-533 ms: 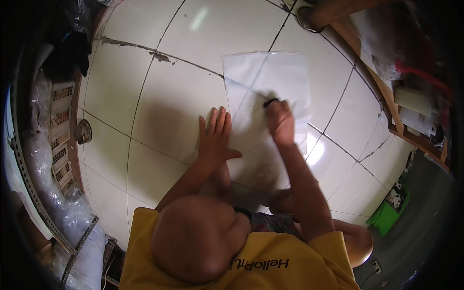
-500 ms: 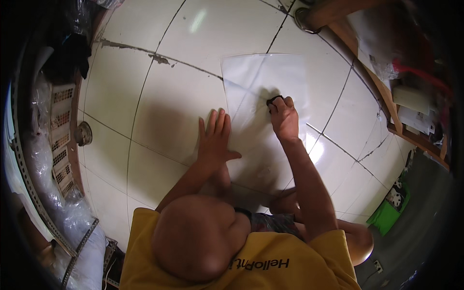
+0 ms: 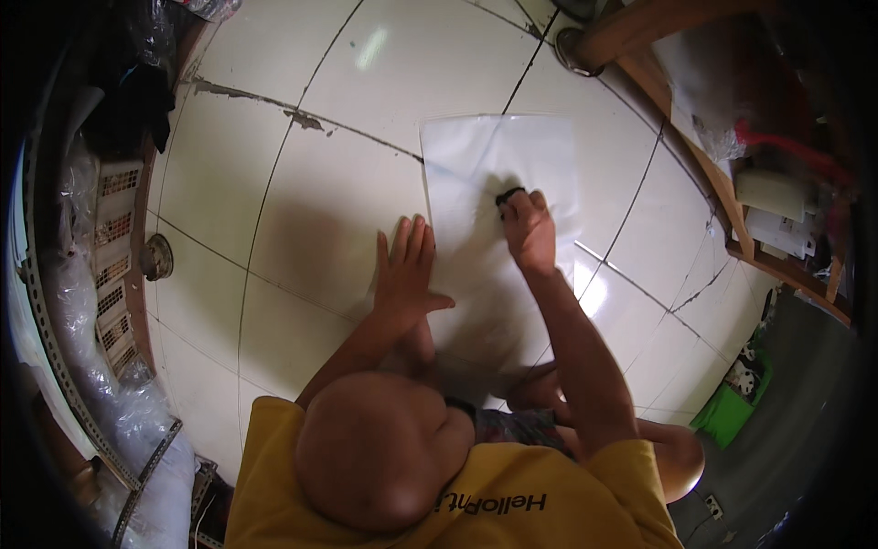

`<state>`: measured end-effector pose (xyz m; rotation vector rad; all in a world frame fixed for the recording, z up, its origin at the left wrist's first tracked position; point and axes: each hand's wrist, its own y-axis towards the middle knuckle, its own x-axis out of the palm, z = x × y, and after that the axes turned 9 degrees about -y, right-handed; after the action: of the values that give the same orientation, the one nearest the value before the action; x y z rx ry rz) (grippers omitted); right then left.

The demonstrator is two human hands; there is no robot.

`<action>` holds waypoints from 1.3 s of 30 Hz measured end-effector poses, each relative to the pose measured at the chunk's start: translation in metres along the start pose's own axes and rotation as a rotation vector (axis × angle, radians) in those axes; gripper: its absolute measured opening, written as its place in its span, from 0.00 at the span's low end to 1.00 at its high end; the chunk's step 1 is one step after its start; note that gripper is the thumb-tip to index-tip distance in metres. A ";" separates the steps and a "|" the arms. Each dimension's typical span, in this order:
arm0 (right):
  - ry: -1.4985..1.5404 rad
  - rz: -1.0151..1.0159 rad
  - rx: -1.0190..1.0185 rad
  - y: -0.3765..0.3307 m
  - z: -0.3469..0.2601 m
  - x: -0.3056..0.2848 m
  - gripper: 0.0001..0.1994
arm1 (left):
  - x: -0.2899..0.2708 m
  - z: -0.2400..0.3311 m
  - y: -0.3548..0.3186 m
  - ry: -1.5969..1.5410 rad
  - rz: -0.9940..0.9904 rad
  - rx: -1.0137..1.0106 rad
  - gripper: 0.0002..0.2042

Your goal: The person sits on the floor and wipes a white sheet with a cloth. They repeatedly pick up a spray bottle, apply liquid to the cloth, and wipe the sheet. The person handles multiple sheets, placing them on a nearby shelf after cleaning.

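Observation:
A translucent whitish plastic sheet [image 3: 540, 142], perhaps a flat bag, lies on the tiled floor in front of me. My right hand [image 3: 530, 233] is closed around a small black object [image 3: 508, 196] over the middle of the sheet; its kind is mostly hidden by my fingers. The floor's tile lines show faintly through the plastic. At the sheet's left edge my left hand [image 3: 407, 274] lies flat, fingers stretched and thumb out to the right, holding nothing.
On the left stand a pale perforated crate [image 3: 117, 220] and clear plastic wrapping [image 3: 82, 302] by a metal rack. A small round metal piece [image 3: 157, 255] rests near it. A wooden shelf frame [image 3: 741, 215] runs along the right, with a green bag [image 3: 732, 403] nearer me.
My right hand with the black object has shifted slightly left and nearer to me over the sheet. My left hand stays flat in about the same place.

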<state>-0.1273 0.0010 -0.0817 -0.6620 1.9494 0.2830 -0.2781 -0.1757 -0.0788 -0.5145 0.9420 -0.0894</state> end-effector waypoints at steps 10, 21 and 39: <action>0.044 0.048 -0.175 -0.008 -0.015 0.032 0.01 | 0.007 -0.002 -0.002 -0.012 0.059 0.037 0.65; 0.027 -0.008 -0.265 -0.037 -0.038 0.044 0.07 | 0.005 -0.003 -0.004 0.000 0.121 0.079 0.64; -0.012 -0.006 -0.099 0.021 -0.039 0.032 0.04 | 0.000 0.002 -0.006 0.018 0.043 -0.009 0.67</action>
<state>-0.1795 -0.0106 -0.0940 -0.7280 1.9309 0.3808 -0.2761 -0.1803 -0.0748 -0.5024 0.9710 -0.0507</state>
